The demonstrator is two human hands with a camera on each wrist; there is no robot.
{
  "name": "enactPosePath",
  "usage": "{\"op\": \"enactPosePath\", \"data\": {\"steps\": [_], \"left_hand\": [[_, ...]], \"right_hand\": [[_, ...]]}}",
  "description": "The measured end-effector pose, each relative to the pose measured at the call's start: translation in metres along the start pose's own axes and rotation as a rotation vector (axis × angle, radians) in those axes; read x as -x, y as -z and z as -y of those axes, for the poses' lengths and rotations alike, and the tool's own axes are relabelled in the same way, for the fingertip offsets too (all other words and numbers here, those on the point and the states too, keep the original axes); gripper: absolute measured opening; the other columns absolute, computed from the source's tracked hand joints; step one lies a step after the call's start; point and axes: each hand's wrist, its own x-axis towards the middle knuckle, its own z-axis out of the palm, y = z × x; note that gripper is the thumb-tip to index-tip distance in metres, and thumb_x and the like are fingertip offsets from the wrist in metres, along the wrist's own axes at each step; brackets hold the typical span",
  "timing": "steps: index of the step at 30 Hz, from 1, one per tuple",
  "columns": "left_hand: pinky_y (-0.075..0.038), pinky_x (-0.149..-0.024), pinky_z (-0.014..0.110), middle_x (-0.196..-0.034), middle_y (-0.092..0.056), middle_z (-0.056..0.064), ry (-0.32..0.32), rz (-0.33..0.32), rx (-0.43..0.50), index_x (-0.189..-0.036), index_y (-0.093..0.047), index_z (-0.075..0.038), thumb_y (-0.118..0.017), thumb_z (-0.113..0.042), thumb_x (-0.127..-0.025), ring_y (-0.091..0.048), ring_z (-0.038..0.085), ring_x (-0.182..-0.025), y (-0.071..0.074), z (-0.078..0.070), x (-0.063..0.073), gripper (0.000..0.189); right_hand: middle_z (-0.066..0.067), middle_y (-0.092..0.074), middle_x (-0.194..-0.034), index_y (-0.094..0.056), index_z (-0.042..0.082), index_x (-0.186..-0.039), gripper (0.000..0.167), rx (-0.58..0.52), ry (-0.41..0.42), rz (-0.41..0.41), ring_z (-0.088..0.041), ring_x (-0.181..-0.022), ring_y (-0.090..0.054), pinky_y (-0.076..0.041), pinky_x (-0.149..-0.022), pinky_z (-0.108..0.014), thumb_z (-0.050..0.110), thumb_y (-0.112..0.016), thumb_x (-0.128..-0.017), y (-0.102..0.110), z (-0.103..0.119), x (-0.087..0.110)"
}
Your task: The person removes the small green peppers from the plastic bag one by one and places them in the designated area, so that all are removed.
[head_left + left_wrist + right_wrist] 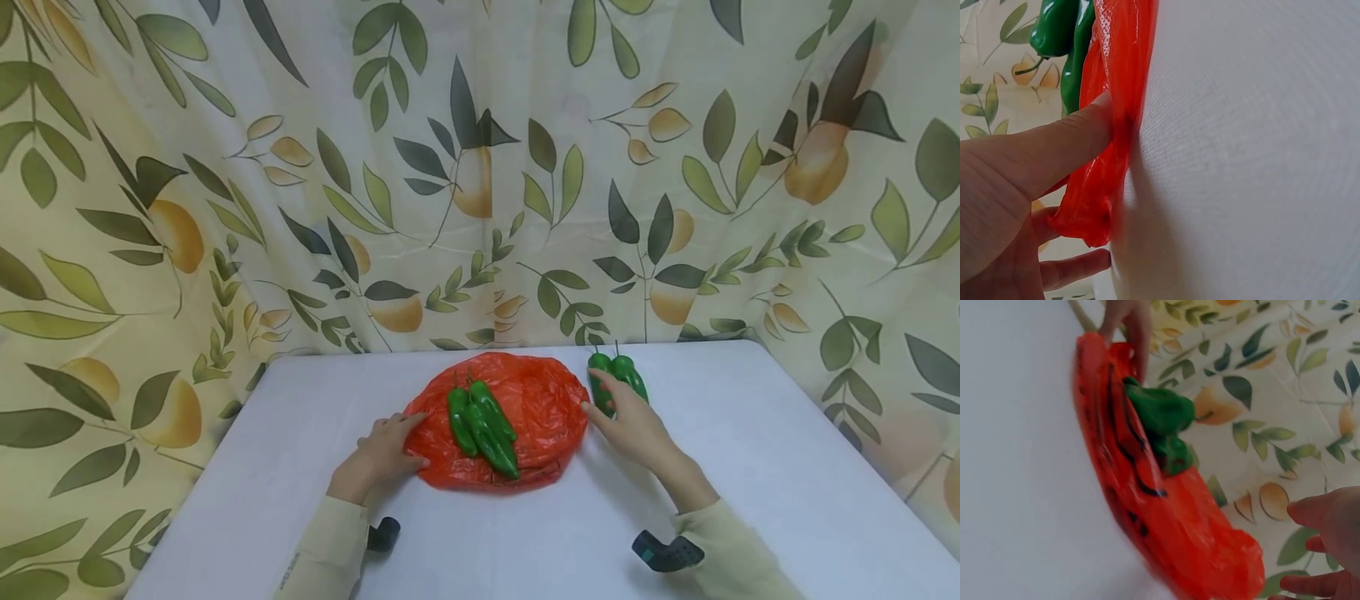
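- The red bag (536, 400) lies flat on the white surface (517, 550), near the far edge, between the two hands.
- From the head, you can see three shiny green peppers (487, 437) lying on top of the bag. Two more green peppers (628, 377) are beyond its right side, by the right fingers. Those two do not show in the right wrist view.
- The right wrist view shows black lines (1124, 434) on the side of the bag. They are hard to see from the head.
- The left wrist view looks in close: the left thumb (1069, 140) touches the bag on one side, and some fingers go behind it.
- The left hand (384, 454) is at the bag's left edge, thumb and fingers apart. I cannot tell if it pinches the bag.
- The right hand (633, 425) is open and holds nothing. From the head it looks very near the bag, but its own wrist view shows a gap.
- Both arms reach forward, and their sleeves (322, 550) are pale.
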Motion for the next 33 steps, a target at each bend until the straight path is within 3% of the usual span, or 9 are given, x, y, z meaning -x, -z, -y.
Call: {"op": "enactPosePath", "data": {"steps": [10,21,33], "left_hand": [[-0.041,-0.104,0.073,-0.15,-0.05,0.013,-0.005,-0.005,0.001,-0.152,-0.047,-0.025,-0.082,-0.036,-0.083,-0.043,0.037,-0.137,0.0,0.001,-0.001,0.079],[-0.038,-0.105,0.075,-0.149,-0.051,0.014,-0.013,-0.006,0.006,-0.152,-0.047,-0.024,-0.083,-0.034,-0.083,-0.043,0.039,-0.137,-0.001,0.002,-0.002,0.079],[-0.04,-0.105,0.074,-0.151,-0.05,0.013,-0.004,-0.004,0.003,-0.152,-0.046,-0.025,-0.083,-0.035,-0.083,-0.043,0.038,-0.138,-0.003,0.004,-0.004,0.079]], "right_hand": [[-0.018,-0.051,-0.151,-0.045,0.01,-0.151,0.062,0.004,0.141,0.037,-0.043,-0.139,-0.048,-0.049,-0.104,-0.064,0.026,-0.068,-0.096,-0.031,0.027,0.012],[-0.008,-0.063,-0.134,-0.056,0.017,-0.144,0.049,-0.018,0.34,0.134,-0.028,-0.125,-0.06,-0.054,-0.101,-0.053,0.018,-0.067,-0.097,-0.068,0.043,0.026],[-0.007,-0.06,-0.127,-0.056,0.025,-0.145,0.053,0.047,0.371,0.238,-0.022,-0.116,-0.058,-0.057,-0.095,-0.045,0.011,-0.069,-0.095,-0.086,0.048,0.033]]}}
